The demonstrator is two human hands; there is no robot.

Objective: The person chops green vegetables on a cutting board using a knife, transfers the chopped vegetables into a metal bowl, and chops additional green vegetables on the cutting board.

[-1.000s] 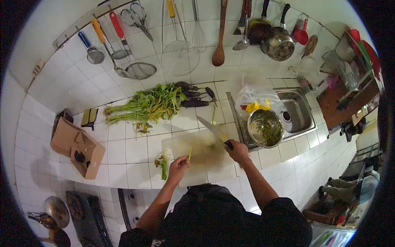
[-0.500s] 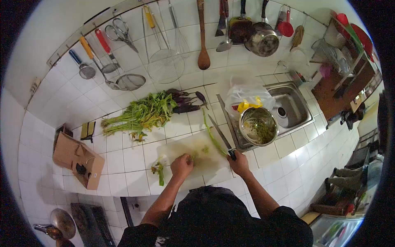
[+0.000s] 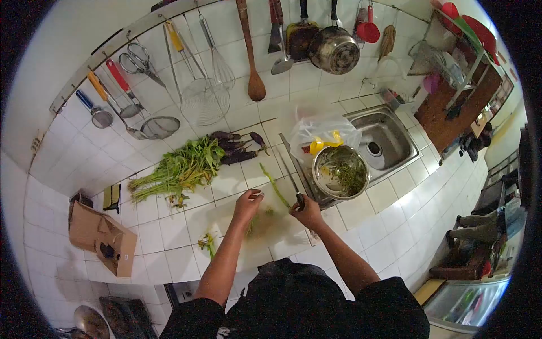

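Observation:
My right hand (image 3: 307, 213) is closed around the black handle of a knife (image 3: 292, 176), its blade pointing away from me. A long green stalk (image 3: 275, 186) runs down to the fingers of that same hand, seemingly pinched there. My left hand (image 3: 247, 204) hovers left of the stalk, its fingers loosely bent and apart, with nothing visible in them. Beneath both hands lies a pale cutting board (image 3: 288, 226) with small green bits on it. A steel bowl (image 3: 322, 189) holding cut greens stands right of the knife.
Leafy greens (image 3: 189, 164) and dark purple eggplants (image 3: 234, 153) lie along the back wall. Trimmed leafy scraps (image 3: 207, 243) sit left of the board. A plastic bag (image 3: 322, 127) is behind the bowl, beside the sink (image 3: 395, 150). An open cardboard box (image 3: 101, 240) stands far left.
My left hand has lifted from the board and moved away from me, near the stalk. My right hand has shifted with knife and stalk. The whole view has moved slightly.

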